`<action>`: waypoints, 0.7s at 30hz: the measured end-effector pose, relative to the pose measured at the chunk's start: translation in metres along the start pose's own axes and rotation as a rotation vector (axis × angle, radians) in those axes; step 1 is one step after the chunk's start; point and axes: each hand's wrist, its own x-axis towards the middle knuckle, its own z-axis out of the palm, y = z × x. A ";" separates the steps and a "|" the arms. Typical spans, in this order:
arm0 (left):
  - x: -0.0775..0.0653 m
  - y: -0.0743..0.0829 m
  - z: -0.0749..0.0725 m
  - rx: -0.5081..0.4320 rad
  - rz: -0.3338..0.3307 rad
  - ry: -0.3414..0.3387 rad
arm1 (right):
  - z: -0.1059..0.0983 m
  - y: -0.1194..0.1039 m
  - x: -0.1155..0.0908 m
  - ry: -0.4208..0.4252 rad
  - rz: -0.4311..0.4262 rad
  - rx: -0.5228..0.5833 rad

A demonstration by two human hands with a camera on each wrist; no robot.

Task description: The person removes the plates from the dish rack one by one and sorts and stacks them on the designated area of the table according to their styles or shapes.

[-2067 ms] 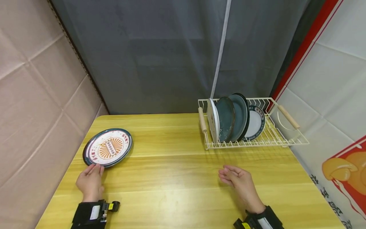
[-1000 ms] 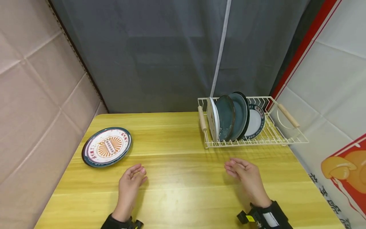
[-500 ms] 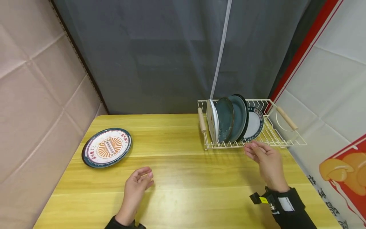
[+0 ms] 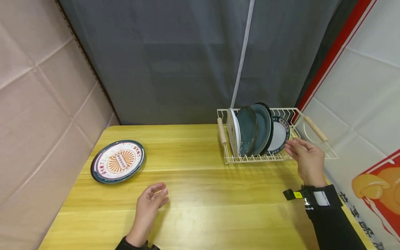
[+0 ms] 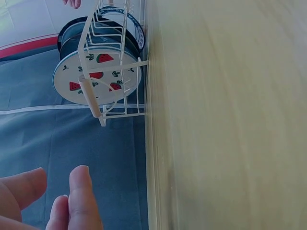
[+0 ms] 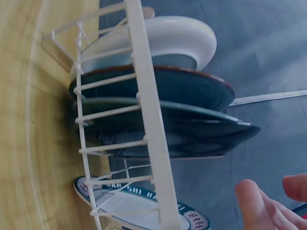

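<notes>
At the front of the table my left hand (image 4: 149, 210) holds nothing, its fingers loosely bent. Left of and beyond it, a white plate with an orange sunburst (image 4: 120, 161) lies on a dark-rimmed plate. My right hand (image 4: 307, 158) is at the front right of the dish rack (image 4: 304, 152), fingertips beside the rim of a small white plate with a lettered dark band (image 4: 279, 136). The right wrist view shows a gap between thumb and fingers (image 6: 252, 203), with nothing in it. That small plate leans in the rack, right of the upright plates.
In the rack stand a white plate with watermelon prints (image 5: 91, 74), a dark green plate (image 4: 247, 130) and a blue-grey plate (image 4: 261, 126). Wooden handles (image 4: 222, 132) sit at the rack's ends. A grey curtain (image 4: 175, 69) hangs behind the table; pale panels flank it.
My left hand has left the sunburst plate, moved right and come to a stop. The right hand has travelled right and forward to the small plate in the rack.
</notes>
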 end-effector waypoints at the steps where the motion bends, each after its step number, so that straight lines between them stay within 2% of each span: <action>1: 0.000 0.000 0.000 -0.002 -0.002 0.001 | -0.001 0.000 0.002 0.003 0.008 -0.001; 4: 0.001 0.000 0.000 -0.001 -0.009 -0.002 | -0.002 0.000 0.008 0.030 0.018 -0.036; 12: 0.002 0.001 0.002 0.003 -0.014 0.003 | -0.005 0.002 0.032 0.134 0.056 -0.220; 15: 0.002 0.001 0.003 0.003 -0.018 0.007 | -0.006 0.005 0.040 0.132 0.059 -0.306; 17: 0.003 0.000 0.003 -0.001 -0.020 0.004 | -0.007 0.006 0.044 0.125 0.063 -0.398; 21: 0.004 0.000 0.002 -0.010 -0.016 -0.002 | -0.011 0.008 0.052 0.083 0.057 -0.692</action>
